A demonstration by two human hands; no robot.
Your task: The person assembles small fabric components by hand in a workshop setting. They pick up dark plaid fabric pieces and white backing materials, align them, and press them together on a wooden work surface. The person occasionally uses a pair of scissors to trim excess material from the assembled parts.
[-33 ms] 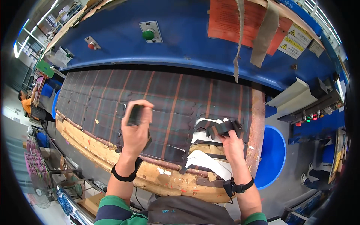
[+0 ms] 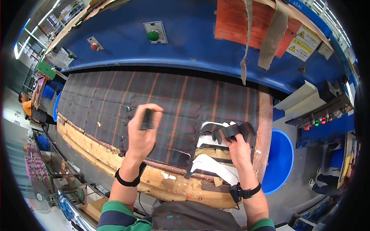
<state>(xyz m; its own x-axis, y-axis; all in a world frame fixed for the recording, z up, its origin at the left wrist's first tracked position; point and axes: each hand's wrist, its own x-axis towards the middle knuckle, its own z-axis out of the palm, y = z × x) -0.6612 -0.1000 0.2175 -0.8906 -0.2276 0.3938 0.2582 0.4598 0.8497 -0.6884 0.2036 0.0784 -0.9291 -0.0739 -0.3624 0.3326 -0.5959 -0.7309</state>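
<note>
My left hand (image 2: 142, 136) is raised over the plaid fabric (image 2: 111, 98) and pinches a small dark cut piece (image 2: 147, 118) between thumb and fingers. My right hand (image 2: 239, 149) grips a bundle of dark cut pieces (image 2: 233, 131) near the fabric's right end. Just below that hand, cut-out gaps show white and tan layers (image 2: 210, 164). The fabric lies on a worn wooden cutting board (image 2: 96, 154). Both wrists wear black bands.
A blue machine head (image 2: 192, 42) overhangs the far side, with a green button (image 2: 153, 35) and a red button (image 2: 93, 46). A blue bin (image 2: 281, 161) stands right of the board. Cloth strips (image 2: 269, 34) hang from above. A person in orange (image 2: 29, 109) is far left.
</note>
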